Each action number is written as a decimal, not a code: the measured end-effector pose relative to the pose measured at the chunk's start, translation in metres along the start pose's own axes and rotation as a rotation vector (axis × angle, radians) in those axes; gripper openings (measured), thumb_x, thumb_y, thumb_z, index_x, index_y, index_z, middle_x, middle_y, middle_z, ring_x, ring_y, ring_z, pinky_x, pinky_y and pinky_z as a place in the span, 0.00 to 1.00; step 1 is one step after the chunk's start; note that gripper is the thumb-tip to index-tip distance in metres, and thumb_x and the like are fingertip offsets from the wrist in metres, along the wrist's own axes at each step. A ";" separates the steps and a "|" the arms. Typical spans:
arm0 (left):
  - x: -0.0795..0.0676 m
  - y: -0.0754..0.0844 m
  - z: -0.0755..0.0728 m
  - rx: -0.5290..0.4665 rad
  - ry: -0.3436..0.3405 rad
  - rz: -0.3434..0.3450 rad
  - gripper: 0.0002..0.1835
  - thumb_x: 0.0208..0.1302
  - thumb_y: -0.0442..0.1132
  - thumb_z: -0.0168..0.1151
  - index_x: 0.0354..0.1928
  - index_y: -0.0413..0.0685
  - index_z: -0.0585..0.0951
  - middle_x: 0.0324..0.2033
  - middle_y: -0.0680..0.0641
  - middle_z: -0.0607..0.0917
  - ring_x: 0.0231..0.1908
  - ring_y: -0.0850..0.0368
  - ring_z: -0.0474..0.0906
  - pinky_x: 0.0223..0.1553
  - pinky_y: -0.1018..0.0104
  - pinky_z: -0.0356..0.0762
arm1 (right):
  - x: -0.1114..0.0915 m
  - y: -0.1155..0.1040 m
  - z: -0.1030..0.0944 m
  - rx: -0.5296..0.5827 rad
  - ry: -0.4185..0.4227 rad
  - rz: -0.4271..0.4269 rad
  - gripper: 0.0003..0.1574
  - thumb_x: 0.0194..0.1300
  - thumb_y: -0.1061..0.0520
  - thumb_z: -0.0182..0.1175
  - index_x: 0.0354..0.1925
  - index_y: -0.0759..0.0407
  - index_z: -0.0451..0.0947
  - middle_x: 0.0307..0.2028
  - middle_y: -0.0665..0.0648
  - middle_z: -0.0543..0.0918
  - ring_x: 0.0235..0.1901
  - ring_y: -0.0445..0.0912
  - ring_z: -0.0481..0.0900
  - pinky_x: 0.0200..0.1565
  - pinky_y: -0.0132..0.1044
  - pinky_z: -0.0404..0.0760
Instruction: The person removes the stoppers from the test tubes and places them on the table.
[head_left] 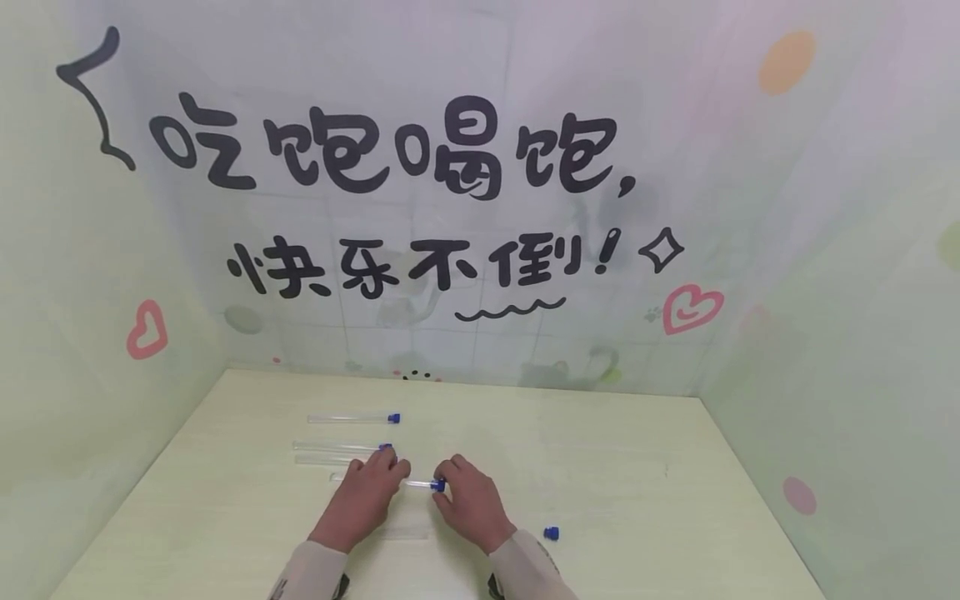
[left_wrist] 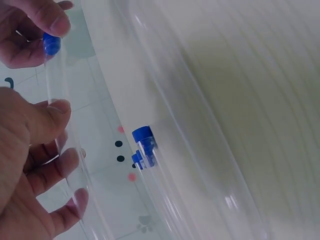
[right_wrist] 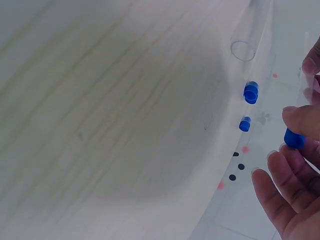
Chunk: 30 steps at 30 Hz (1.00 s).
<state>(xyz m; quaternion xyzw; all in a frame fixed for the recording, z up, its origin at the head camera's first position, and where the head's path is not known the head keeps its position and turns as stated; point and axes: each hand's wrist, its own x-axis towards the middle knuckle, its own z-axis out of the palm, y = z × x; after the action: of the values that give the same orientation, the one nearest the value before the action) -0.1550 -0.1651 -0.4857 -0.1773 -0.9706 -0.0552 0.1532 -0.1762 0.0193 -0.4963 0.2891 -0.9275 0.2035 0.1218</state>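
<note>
Clear tube (head_left: 417, 483) held up over the table (head_left: 622, 467)
Uneven pressure from either side could make it slip or skew its blue cap (head_left: 438, 485); it looks slender and straight. Your left hand (head_left: 366, 493) pinches the tube, your right hand (head_left: 470, 502) its cap. A loose cap (head_left: 552, 533) lies off to your right.

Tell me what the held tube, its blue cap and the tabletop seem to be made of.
Held tube: clear, smooth plastic or glass; the background shows through, but the look doesn't settle which.
Blue cap: probably plastic, smooth; its colour is even and solid.
Tabletop: wood or wood-look laminate, fairly matte; pale, with streaky grain lines.
</note>
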 end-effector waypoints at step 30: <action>0.000 0.003 0.001 -0.207 -0.113 0.081 0.07 0.56 0.29 0.63 0.36 0.44 0.83 0.27 0.49 0.83 0.30 0.56 0.81 0.34 0.64 0.77 | -0.009 0.010 -0.006 0.053 -0.036 0.019 0.07 0.55 0.61 0.67 0.32 0.57 0.77 0.28 0.49 0.80 0.27 0.35 0.76 0.30 0.24 0.75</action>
<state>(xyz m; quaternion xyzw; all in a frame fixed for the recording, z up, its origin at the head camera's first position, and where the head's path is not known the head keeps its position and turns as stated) -0.1539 -0.1618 -0.4865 -0.2339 -0.9589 -0.1389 0.0812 -0.1742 0.0336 -0.4966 0.2872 -0.9264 0.2239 0.0953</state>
